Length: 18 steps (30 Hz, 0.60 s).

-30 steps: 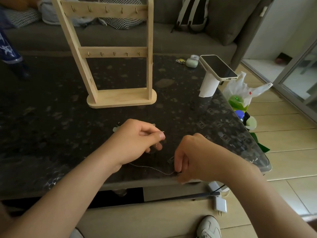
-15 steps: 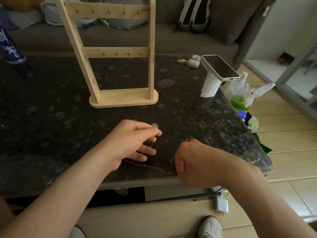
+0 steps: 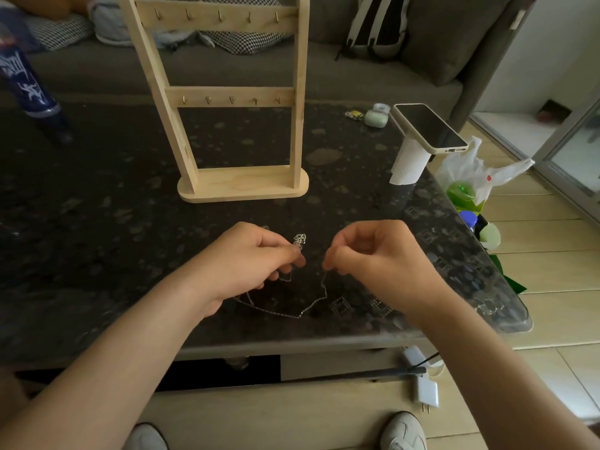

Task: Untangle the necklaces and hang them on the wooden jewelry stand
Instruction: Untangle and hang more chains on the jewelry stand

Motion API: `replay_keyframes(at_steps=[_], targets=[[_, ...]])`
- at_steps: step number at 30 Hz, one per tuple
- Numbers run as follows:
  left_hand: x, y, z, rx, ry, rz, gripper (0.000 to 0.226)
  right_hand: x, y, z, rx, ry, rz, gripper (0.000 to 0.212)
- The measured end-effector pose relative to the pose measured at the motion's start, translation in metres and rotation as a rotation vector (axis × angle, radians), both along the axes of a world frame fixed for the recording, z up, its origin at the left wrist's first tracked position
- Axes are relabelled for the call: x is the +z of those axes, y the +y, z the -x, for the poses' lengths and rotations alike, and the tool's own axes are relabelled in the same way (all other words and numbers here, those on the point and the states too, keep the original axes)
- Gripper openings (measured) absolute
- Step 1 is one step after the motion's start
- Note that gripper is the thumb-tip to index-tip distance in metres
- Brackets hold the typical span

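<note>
A thin silver necklace chain (image 3: 293,315) sags in a loop between my two hands, low over the dark table (image 3: 97,241). My left hand (image 3: 256,258) pinches one part of it, with a small sparkly pendant (image 3: 300,239) sticking up at its fingertips. My right hand (image 3: 373,254) pinches the other end of the chain between thumb and curled fingers. The wooden jewelry stand (image 3: 240,102) stands upright behind my hands, with two rows of small hooks and nothing hanging on them.
A phone (image 3: 428,126) lies on a white holder (image 3: 407,162) at the table's right edge. A small green case (image 3: 376,116) sits behind it. A blue bottle (image 3: 24,82) stands far left. Bags lie on the floor at right, a sofa behind.
My right hand has risen from the table's front edge and moved toward the left hand, lifting its end of the chain. The left hand lifted slightly with the pendant.
</note>
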<state>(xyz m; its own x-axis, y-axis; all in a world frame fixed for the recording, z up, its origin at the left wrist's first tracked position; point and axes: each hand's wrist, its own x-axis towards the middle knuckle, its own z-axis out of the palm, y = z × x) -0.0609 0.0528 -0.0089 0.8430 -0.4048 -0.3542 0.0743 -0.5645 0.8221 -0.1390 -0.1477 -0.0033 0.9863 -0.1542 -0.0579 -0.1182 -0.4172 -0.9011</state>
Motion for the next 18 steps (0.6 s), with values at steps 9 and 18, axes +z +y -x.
replay_keyframes(at_steps=[9, 18], targets=[[0.0004, 0.0023, -0.0039, 0.021, 0.085, 0.063, 0.023, -0.0032, 0.0093, -0.0044, -0.028, -0.001, -0.339, 0.015], [-0.0043, 0.0061, -0.0027, -0.013, 0.008, -0.012, 0.013, -0.0095, 0.0113, -0.0085, -0.009, 0.046, -0.192, 0.017]])
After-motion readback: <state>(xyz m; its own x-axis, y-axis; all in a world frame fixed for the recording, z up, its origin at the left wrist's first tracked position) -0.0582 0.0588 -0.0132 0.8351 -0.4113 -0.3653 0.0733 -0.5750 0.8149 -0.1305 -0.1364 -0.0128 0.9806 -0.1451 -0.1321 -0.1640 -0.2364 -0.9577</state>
